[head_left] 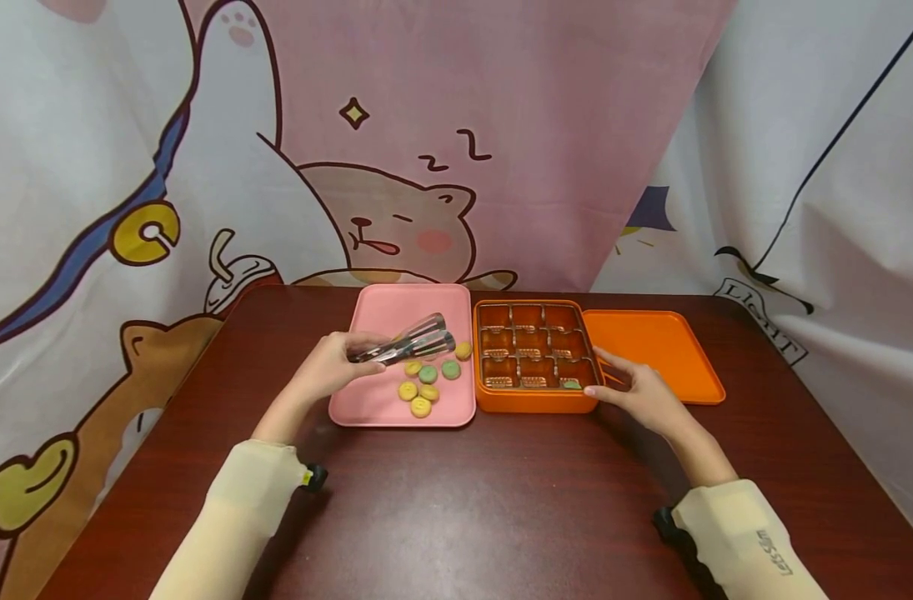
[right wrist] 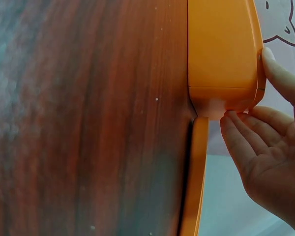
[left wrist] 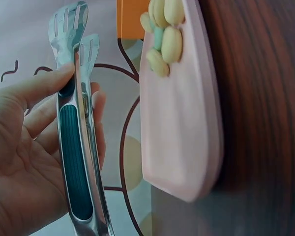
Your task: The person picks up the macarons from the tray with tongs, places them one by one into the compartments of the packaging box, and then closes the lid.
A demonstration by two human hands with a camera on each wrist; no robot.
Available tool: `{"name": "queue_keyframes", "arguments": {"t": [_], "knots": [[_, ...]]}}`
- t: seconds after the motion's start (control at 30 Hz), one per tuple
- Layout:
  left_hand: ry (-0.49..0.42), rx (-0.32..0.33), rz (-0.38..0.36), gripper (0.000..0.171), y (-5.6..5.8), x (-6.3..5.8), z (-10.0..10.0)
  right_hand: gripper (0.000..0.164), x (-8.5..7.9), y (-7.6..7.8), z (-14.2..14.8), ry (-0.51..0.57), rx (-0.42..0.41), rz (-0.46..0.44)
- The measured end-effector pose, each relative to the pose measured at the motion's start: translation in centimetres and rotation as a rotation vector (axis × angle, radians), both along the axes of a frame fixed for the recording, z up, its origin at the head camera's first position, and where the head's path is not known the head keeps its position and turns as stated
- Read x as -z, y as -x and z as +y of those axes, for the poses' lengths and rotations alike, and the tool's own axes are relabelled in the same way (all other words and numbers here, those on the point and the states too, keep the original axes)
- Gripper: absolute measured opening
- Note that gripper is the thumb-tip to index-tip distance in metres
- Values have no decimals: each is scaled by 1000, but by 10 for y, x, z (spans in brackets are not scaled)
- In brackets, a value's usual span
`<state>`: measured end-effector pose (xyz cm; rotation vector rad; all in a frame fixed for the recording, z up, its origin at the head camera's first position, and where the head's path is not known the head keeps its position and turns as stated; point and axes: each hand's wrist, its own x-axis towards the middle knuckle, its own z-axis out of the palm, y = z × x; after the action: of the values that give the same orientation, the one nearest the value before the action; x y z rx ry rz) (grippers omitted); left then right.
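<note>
The left hand (head_left: 330, 365) pinches the tongs (left wrist: 81, 128) above the tray (head_left: 373, 310), heads pointing between two and three o'clock. They look light, stiff and smooth, best held by the dark grips (left wrist: 74, 162). The cookies (head_left: 428, 392) toward five o'clock (crumbly, I'd guess) need gentle pressure. The right hand (head_left: 642, 396), thumb apart from fingers, touches the box (head_left: 534, 403) at four o'clock.

loads of room in front of orange box (head_left: 534, 402), tray (head_left: 369, 404) maybe touching its left, right hand (head_left: 639, 400) blocking its right
</note>
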<state>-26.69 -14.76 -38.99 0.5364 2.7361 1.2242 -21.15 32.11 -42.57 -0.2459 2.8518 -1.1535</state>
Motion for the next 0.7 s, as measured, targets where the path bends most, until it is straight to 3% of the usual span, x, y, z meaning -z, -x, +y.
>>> {"name": "queue_keyframes", "arguments": {"t": [0.37, 0.7], "knots": [[13, -40, 6, 39, -3, 14, -23, 81, 0, 0, 0, 2, 1, -4], [77, -68, 20, 38, -5, 27, -34, 81, 1, 1, -1, 11, 7, -13]]}}
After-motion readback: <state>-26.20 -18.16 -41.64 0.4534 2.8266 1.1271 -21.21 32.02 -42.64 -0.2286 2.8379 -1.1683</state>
